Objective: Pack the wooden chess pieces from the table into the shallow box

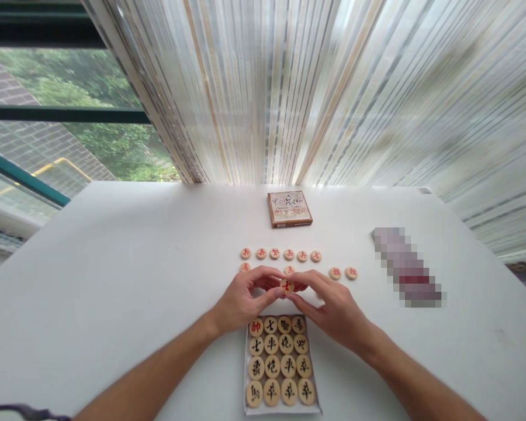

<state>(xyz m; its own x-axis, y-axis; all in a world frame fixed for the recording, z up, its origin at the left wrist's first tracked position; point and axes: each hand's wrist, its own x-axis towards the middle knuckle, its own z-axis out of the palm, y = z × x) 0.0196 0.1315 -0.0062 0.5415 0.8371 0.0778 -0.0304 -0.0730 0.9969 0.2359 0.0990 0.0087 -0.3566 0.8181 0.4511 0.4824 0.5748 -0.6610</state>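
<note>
A round wooden Chinese chess piece [287, 286] with a red character is held up between my two hands. My left hand [245, 295] pinches its left side between thumb and fingers. The fingertips of my right hand [333, 298] close on its right side. Just below my hands lies an open tray [246, 374] with rows of wooden pieces, mostly marked in black, plus one red-marked piece [256, 327] at its far left corner. Beyond my hands, several red-marked pieces [289, 255] form a row, with a second row partly hidden behind my fingers.
A flat Chinese chess box [290, 209] lies toward the back of the white table [135, 251]. Two red pieces [335, 273] sit right of my hands. A pixelated object [407, 269] lies farther right. Curtains [263, 93] hang behind the far table edge.
</note>
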